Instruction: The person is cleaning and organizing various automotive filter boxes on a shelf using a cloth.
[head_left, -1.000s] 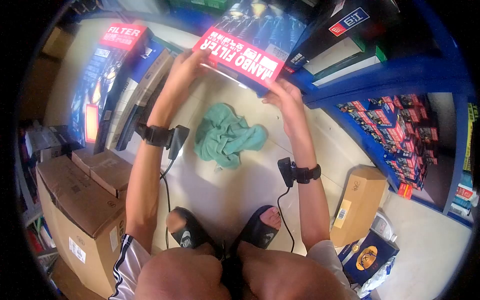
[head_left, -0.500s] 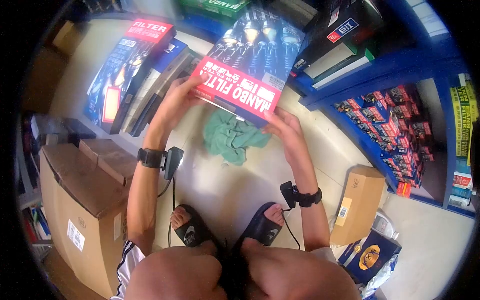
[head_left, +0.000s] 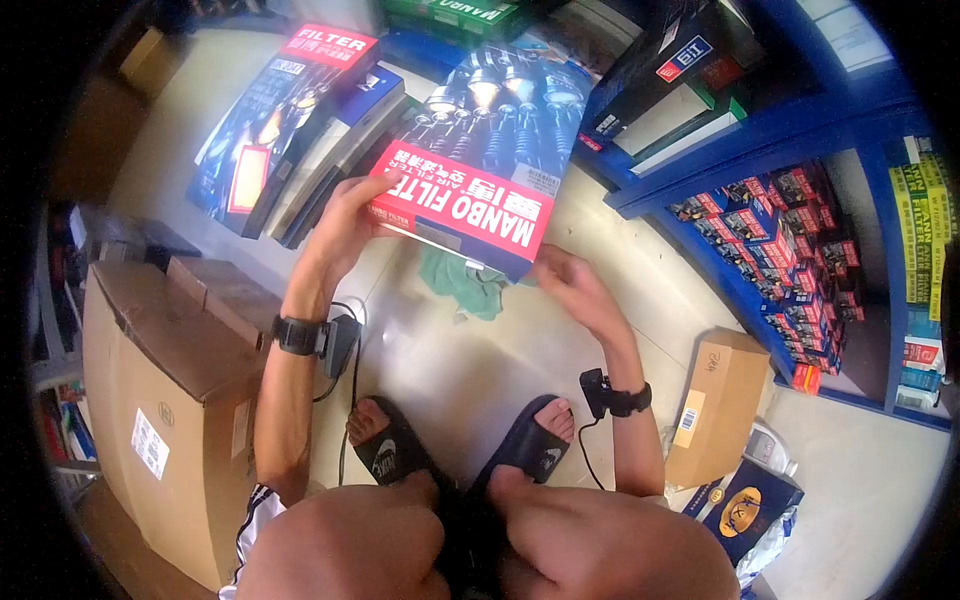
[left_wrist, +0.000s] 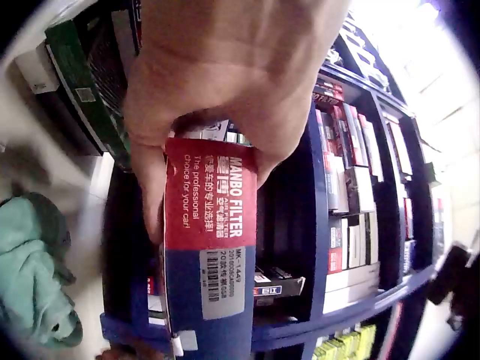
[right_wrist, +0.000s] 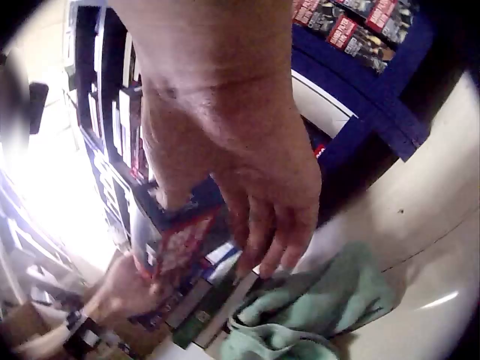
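My left hand (head_left: 345,225) grips the left end of an air filter box (head_left: 500,130) marked MANBO FILTER, thumb on its printed face. The box has a red band, blue sides and a picture of car parts. In the left wrist view, my thumb and fingers straddle the narrow red end of the box (left_wrist: 202,195), above a barcode label. My right hand (head_left: 580,285) is at the lower right corner of the box, its fingers loosely bent and not wrapped around it. A crumpled green cloth (head_left: 465,285) lies on the floor below, partly hidden by the box.
Another filter box (head_left: 285,125) leans on a row of boxes at the left. Brown cartons (head_left: 180,400) stand beside my left arm, a smaller carton (head_left: 715,410) beyond my right. Blue shelving (head_left: 760,150) with many small boxes rises at the right. Sandals (head_left: 525,445) are on my feet.
The box has come down and nearer to me, covering more of the cloth. My right hand has slipped from gripping its edge to beside the corner; the left hand keeps its hold.
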